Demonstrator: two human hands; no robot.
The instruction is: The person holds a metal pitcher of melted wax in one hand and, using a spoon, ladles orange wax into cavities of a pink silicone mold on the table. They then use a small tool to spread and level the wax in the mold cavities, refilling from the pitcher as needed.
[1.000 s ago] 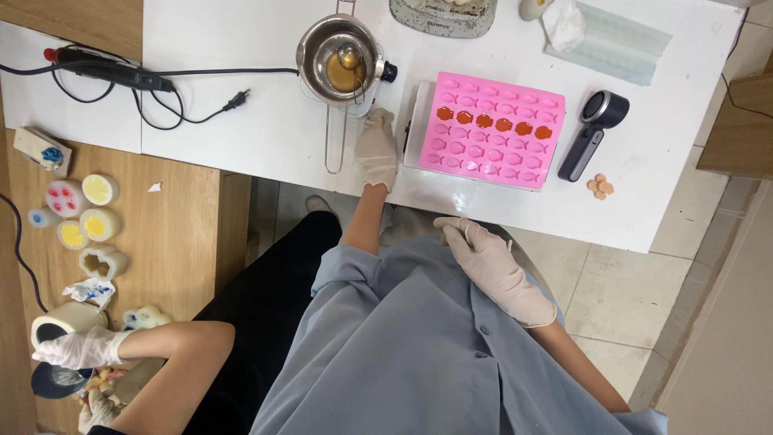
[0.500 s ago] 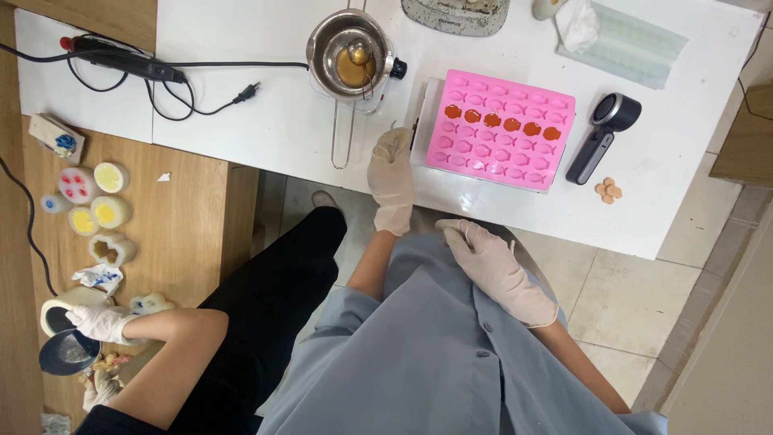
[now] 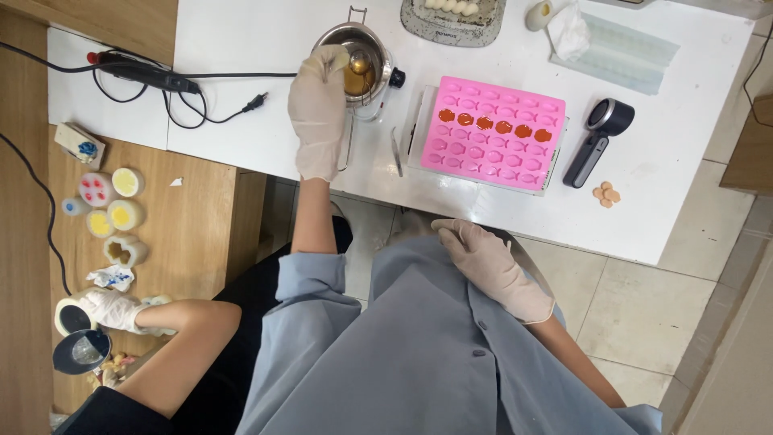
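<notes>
Amber liquid fills the small metal pot (image 3: 360, 60), which stands at the far side of the white desk (image 3: 241, 48), its long handle pointing back toward me. My left hand (image 3: 319, 109), in a pale glove, reaches over the near rim of this pot. The fingers are bent together at the rim, and I cannot tell if this grip has hold of something small or only touches the metal. My right hand (image 3: 493, 268), also gloved, lies flat on my grey-blue shirt, near the desk edge, with the grip loose and nothing in it.

Just beside the pot, to the right, a thin metal tool (image 3: 397, 151) lies on the desk. Next to it sits a pink silicone mould (image 3: 493, 133) with many small cavities; one row holds a dark orange filling. Right of the mould lies a black handheld device (image 3: 597, 138), and near it a few small tan pieces (image 3: 606, 193). A black cord with a plug (image 3: 185, 89) runs along the left part of the desk.

On the lower wooden table (image 3: 193, 234) at my left, another person's gloved hand (image 3: 113, 310) rests near small round containers (image 3: 113, 211) with yellow and pink content.
</notes>
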